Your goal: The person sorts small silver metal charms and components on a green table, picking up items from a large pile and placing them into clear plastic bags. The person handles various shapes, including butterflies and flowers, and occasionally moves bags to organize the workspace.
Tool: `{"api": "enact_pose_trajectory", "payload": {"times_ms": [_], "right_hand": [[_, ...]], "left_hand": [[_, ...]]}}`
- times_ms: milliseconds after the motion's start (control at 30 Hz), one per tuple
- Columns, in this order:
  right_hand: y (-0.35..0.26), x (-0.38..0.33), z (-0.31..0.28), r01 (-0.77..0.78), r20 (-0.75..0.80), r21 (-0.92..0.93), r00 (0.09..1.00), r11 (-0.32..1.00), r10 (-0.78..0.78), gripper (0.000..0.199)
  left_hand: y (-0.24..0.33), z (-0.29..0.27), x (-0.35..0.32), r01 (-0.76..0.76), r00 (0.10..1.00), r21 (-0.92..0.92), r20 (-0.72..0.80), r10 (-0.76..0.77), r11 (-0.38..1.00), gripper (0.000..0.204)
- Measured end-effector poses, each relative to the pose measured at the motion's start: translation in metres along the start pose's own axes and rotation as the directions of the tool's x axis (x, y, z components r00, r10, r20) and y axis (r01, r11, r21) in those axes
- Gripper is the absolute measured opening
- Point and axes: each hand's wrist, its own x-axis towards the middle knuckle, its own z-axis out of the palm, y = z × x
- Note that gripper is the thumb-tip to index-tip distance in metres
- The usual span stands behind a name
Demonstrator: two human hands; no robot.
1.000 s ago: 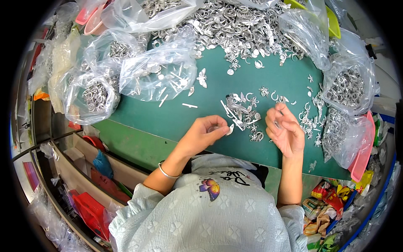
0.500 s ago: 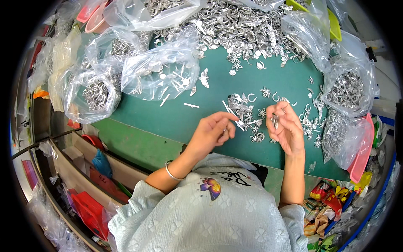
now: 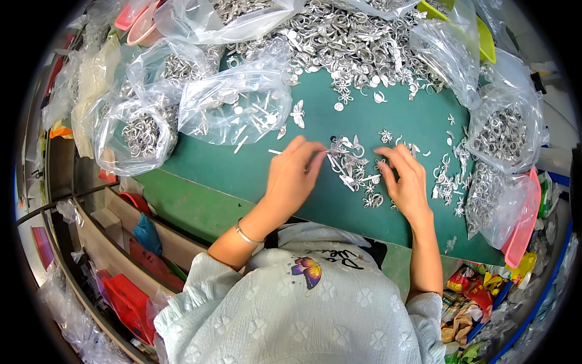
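On the green table (image 3: 418,118), right in front of the person, there's a small pile (image 3: 350,161) of silvery metal bits sitting between the two hands. Left hand (image 3: 296,171) is at the pile's left edge, thumb and finger tips pretty close together, so a narrow grip, but honestly can't tell if there's a piece pinched in there. Right hand (image 3: 405,181) is on the other side with the thumb and fingers loosely spread, tips right by the pile's right edge. A butterfly-shaped piece (image 3: 297,113) lies just beyond the left hand. Further back there's a huge heap (image 3: 357,48) of similar bits, plus a clear bag (image 3: 500,130) of rings off to the right, near a pink tray (image 3: 527,218).
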Motion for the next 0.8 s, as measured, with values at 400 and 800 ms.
{"api": "enact_pose_trajectory", "payload": {"times_ms": [400,800], "right_hand": [[0.011,-0.004,-0.005,-0.315,0.218,0.853,0.939,0.415,0.265,0.008],[-0.012,0.03,0.022,-0.121,0.017,0.003,0.992,0.993,0.121,0.018]], "left_hand": [[0.009,0.002,-0.014,-0.057,0.996,0.103,0.08,0.049,0.993,0.018],[0.003,0.026,0.001,-0.072,0.993,0.036,0.095,0.069,0.997,0.007]]}}
